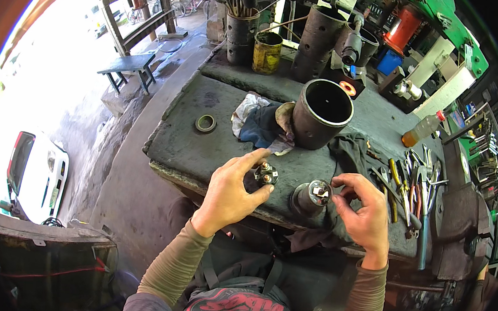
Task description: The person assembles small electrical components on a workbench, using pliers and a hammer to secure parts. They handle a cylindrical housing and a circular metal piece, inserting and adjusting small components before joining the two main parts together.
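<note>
My left hand (231,192) grips a round black terminal cap (267,173) with copper-coloured bolts between thumb and fingers, just over the bench's front edge. To its right, a dark metal cylinder (310,199), which looks like a starter solenoid body, stands on the bench, with a pale metal piece (320,192) in its top. My right hand (363,208) is beside that cylinder, fingers loosely curled, thumb and index tips apart at its rim. Whether they touch it I cannot tell. A large dark pipe section (322,117) stands behind, next to a crumpled blue and white rag (260,123).
A metal ring (206,123) lies on the bench's left part. Pliers and other hand tools (407,185) are heaped at right, near a bottle of amber liquid (422,130). Tool-filled cylinders (241,35) and a yellow can (267,54) stand at the back. Dark cloth (349,154) lies beside the pipe section.
</note>
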The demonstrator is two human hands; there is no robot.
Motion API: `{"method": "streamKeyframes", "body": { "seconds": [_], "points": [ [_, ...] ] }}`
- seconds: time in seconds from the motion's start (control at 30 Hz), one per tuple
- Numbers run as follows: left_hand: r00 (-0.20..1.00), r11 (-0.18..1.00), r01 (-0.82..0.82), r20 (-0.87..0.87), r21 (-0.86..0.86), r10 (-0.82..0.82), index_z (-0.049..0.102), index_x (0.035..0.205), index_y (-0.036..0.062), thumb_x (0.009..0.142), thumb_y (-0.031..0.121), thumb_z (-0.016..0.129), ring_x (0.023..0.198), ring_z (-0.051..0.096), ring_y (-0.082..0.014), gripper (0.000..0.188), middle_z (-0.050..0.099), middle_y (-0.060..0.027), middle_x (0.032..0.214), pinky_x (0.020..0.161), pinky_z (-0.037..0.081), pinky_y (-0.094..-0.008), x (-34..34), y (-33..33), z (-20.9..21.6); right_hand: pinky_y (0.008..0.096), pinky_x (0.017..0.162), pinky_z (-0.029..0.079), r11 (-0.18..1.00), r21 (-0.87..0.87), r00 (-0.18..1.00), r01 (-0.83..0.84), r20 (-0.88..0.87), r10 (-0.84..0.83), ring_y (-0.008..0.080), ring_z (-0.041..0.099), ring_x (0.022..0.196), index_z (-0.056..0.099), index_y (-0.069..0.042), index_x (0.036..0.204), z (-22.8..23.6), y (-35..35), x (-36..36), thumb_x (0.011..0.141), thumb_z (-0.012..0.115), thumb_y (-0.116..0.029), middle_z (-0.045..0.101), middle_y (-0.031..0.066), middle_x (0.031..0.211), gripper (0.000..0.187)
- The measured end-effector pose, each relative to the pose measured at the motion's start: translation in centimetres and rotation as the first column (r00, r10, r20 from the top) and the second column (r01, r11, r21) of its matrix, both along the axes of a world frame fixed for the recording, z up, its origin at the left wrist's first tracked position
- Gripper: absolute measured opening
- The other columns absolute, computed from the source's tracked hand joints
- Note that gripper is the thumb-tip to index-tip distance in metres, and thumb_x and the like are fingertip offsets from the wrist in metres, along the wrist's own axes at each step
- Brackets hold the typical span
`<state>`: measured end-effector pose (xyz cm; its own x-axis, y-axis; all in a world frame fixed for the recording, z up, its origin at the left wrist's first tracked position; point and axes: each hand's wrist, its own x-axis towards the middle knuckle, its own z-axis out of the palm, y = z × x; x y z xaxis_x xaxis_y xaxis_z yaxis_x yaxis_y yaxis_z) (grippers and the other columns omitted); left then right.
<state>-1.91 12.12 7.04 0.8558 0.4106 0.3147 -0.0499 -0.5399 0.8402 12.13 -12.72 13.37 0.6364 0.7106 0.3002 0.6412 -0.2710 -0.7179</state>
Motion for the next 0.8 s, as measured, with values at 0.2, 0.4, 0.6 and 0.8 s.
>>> {"method": "streamKeyframes", "body": {
  "seconds": [0.2, 0.4, 0.6, 0.8],
  "points": [
    [0.984, 0.936, 0.154, 0.14, -0.316, -0.114, 0.062, 0.15, -0.0039, 0.085, -0.001, 0.084, 0.124, 0.071, -0.0181, 0.068, 0.074, -0.0124, 0.131, 0.106, 0.057, -0.0337, 0.5, -1.3, 3.4, 0.0266, 0.084, 0.055, 0.974, 0.19, 0.979, 0.124, -0.182, -0.089, 0.0111, 0.067, 0.093, 0.073, 0.003, 0.125, -1.3, -1.6, -0.7, 0.088, 0.076, 0.012, 0.072, 0.0068, 0.117, 0.038],
    [0.957, 0.988, 0.086, 0.264, 0.125, -0.117, 0.064, 0.148, -0.0042, 0.075, -0.004, 0.085, 0.112, 0.073, -0.0204, 0.076, 0.074, -0.015, 0.128, 0.099, 0.06, -0.0347, 0.3, -2.6, 4.1, 0.0212, 0.077, 0.05, 0.88, 0.35, 0.903, 0.32, -0.394, -0.172, 0.0042, 0.061, 0.087, 0.074, 0.003, 0.12, -6.2, -3.3, -1.0, 0.098, 0.074, 0.006, 0.071, 0.0014, 0.108, 0.022],
    [0.941, 0.964, 0.023, 0.319, 0.265, -0.11, 0.064, 0.146, -0.0048, 0.072, -0.004, 0.086, 0.109, 0.075, -0.024, 0.077, 0.075, -0.017, 0.125, 0.096, 0.061, -0.0358, 0.3, -3.8, 4.4, 0.0212, 0.066, 0.041, 0.839, 0.309, 0.851, 0.448, -0.435, -0.294, 0.0014, 0.051, 0.075, 0.076, 0.002, 0.112, -9.7, -2.8, 0.5, 0.099, 0.077, 0.0, 0.068, -0.0044, 0.093, 0.013],
    [0.97, 0.998, 0.044, 0.242, -0.051, -0.03, 0.064, 0.148, -0.0014, 0.074, -0.001, 0.089, 0.112, 0.074, -0.0239, 0.079, 0.075, -0.0138, 0.126, 0.097, 0.06, -0.0353, -1.7, -3.9, 2.7, 0.0225, 0.07, 0.043, 0.879, 0.327, 0.937, 0.348, -0.102, -0.333, 0.0049, 0.055, 0.08, 0.076, 0.003, 0.109, -10.2, -2.4, 0.1, 0.1, 0.076, 0.0, 0.069, -0.0023, 0.095, 0.01]
  ]
}}
